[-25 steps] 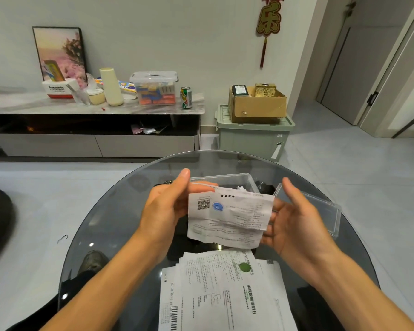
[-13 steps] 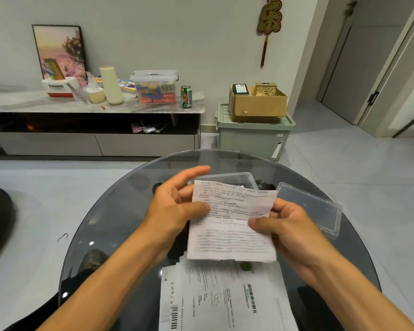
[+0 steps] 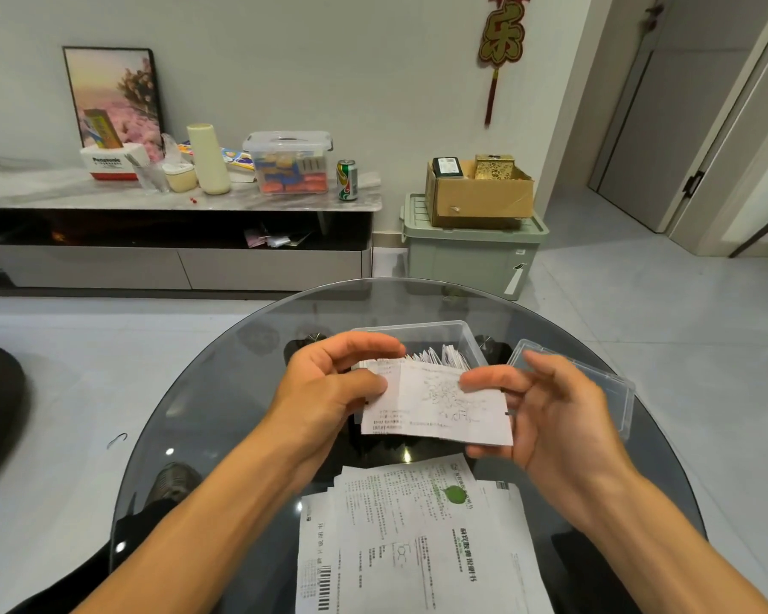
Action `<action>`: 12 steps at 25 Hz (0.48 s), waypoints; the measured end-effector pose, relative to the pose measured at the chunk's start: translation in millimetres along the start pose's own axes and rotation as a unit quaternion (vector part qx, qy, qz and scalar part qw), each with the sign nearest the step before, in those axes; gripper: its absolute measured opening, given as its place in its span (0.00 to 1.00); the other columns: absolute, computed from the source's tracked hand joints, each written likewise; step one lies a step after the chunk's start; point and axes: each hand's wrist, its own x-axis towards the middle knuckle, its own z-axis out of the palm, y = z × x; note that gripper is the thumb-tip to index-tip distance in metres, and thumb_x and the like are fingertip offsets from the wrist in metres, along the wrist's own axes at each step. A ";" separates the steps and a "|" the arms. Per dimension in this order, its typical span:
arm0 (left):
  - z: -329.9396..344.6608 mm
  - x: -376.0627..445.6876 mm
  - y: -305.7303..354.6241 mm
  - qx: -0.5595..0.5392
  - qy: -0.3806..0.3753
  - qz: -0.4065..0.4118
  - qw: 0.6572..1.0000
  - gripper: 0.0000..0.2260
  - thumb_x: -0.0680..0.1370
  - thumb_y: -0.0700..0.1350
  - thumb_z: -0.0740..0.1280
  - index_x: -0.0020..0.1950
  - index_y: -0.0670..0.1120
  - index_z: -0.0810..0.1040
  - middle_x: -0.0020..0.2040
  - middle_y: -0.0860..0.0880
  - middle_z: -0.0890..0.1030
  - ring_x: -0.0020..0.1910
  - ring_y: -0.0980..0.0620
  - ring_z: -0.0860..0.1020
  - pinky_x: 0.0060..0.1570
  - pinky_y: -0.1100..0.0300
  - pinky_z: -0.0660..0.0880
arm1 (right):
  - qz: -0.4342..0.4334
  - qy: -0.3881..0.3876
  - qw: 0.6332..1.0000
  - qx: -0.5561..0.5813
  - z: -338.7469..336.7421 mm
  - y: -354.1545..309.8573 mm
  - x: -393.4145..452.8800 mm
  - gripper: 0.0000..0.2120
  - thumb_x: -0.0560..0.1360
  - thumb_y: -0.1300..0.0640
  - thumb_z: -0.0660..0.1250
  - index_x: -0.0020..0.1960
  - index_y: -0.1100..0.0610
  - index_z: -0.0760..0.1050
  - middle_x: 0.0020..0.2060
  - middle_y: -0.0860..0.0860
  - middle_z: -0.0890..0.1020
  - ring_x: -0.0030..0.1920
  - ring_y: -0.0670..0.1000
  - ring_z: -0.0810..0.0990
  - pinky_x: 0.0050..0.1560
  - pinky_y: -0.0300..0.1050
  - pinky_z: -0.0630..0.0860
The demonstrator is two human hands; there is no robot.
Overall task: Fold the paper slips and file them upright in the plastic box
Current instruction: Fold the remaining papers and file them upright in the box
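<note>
White paper slip (image 3: 435, 403), printed, creased, long axis running left to right.
We pinch it with left hand (image 3: 329, 387) and right hand (image 3: 546, 409), thumbs on top.

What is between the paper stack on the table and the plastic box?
In the head view, the slip held by the left hand and right hand hangs between the paper stack and the plastic box.

Over the round glass bench (image 3: 205, 418), the left hand (image 3: 329, 387) pinches the left edge of a paper slip (image 3: 435, 403), and the right hand (image 3: 546, 414) holds its right side, thumb on top. Just beyond stands the clear plastic box (image 3: 457, 334) with folded slips (image 3: 440, 356) upright inside, its lid (image 3: 612, 387) to the right. A stack of papers (image 3: 417, 538) lies near.
</note>
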 end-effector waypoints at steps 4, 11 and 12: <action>1.1 0.2 0.6 -0.113 -0.028 -0.018 0.993 0.19 0.68 0.28 0.69 0.55 0.43 0.82 0.51 0.44 0.85 0.45 0.50 0.84 0.39 0.60 0.81 | -0.005 0.006 0.997 -0.075 9.0 6.1 -1.8 0.08 0.74 0.68 0.68 0.46 0.57 0.83 0.47 0.60 0.85 0.37 0.52 0.82 0.30 0.44 0.78; 5.3 -5.0 -5.2 -0.126 -0.127 -0.009 0.984 0.23 0.69 0.43 0.75 0.65 0.46 0.79 0.60 0.41 0.82 0.57 0.44 0.82 0.54 0.53 0.80 | -0.006 0.021 0.999 0.025 23.2 16.5 -1.7 0.15 0.69 0.72 0.70 0.53 0.60 0.78 0.45 0.60 0.85 0.34 0.53 0.83 0.29 0.43 0.79; 6.2 -5.5 -6.4 -0.125 -0.131 -0.013 0.983 0.30 0.67 0.45 0.77 0.69 0.48 0.75 0.62 0.40 0.81 0.59 0.43 0.81 0.56 0.52 0.80 | -0.013 0.031 0.998 0.052 23.2 17.1 -2.0 0.18 0.67 0.71 0.71 0.55 0.59 0.76 0.46 0.59 0.85 0.34 0.53 0.83 0.30 0.43 0.80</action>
